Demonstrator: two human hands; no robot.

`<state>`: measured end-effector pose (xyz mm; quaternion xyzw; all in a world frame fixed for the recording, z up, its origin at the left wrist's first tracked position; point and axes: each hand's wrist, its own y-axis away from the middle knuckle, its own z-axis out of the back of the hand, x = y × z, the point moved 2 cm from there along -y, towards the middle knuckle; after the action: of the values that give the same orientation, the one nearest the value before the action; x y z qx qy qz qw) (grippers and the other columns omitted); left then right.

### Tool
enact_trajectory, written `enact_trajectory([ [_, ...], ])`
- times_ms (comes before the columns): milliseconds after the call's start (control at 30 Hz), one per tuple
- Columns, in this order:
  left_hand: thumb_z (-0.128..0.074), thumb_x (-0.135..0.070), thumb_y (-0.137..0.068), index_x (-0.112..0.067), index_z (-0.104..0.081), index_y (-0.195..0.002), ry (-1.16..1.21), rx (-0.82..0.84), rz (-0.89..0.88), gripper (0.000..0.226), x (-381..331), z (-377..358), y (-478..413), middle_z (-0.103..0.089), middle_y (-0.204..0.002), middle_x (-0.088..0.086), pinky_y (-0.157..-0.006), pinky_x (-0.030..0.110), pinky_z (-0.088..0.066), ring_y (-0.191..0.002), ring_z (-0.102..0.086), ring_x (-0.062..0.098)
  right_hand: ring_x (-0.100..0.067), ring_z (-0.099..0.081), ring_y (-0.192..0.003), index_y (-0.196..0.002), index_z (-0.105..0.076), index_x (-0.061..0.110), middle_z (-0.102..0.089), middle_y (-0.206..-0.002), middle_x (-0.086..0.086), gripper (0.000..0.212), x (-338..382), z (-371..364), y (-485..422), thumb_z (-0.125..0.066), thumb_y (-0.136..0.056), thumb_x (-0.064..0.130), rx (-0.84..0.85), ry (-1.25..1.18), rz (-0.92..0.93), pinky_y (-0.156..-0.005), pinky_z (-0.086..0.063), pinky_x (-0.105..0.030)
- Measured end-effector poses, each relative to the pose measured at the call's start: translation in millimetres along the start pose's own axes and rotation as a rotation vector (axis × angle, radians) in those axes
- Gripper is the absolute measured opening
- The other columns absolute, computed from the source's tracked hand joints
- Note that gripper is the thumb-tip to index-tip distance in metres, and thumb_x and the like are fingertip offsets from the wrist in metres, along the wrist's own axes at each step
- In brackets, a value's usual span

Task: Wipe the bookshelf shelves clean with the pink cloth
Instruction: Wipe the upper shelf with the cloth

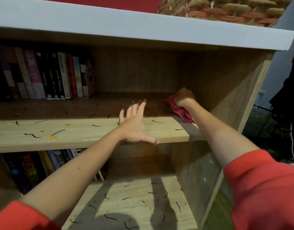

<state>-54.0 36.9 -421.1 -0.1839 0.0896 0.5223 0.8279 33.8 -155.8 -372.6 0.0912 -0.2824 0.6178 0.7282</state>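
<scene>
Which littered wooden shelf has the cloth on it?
The upper light wooden shelf, where the right hand grips the crumpled pink cloth at its right end. The lower wooden shelf has no cloth.

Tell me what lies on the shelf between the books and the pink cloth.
Head view: scattered black strands and the left hand, spread on the shelf edge, lie between books and pink cloth.

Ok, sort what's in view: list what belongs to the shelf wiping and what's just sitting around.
In the job: pink cloth, gripped by the right hand; left hand resting on the middle shelf; lower shelf; black strands and yellow crumbs littering both shelves.
Just there: upper books; lower books; woven basket on top.
</scene>
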Motion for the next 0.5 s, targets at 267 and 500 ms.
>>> enact_trajectory([
  [267,-0.080,-0.054,-0.057,-0.023,0.011,-0.149,0.040,0.005,0.016,0.132,-1,1,-1,0.009,-0.156,0.005,-0.112,0.044,0.016,-0.143,0.014,0.023,-0.015,-0.055,-0.059,-0.086,-0.060,0.008,-0.057,-0.071,-0.004,0.017,34,-36,9,-0.049,-0.095,0.017,0.170,0.000,0.152,-0.052,-0.042,-0.021],
  [500,-0.079,-0.056,-0.057,-0.026,0.007,-0.149,0.036,0.000,-0.020,0.130,4,-3,-5,-0.001,-0.155,-0.002,-0.112,0.045,0.014,-0.144,0.009,0.017,-0.024,-0.063,-0.073,-0.096,-0.064,0.003,-0.062,-0.082,-0.008,0.019,25,-31,1,-0.052,-0.093,0.017,0.134,0.055,0.109,-0.057,-0.045,-0.028],
])
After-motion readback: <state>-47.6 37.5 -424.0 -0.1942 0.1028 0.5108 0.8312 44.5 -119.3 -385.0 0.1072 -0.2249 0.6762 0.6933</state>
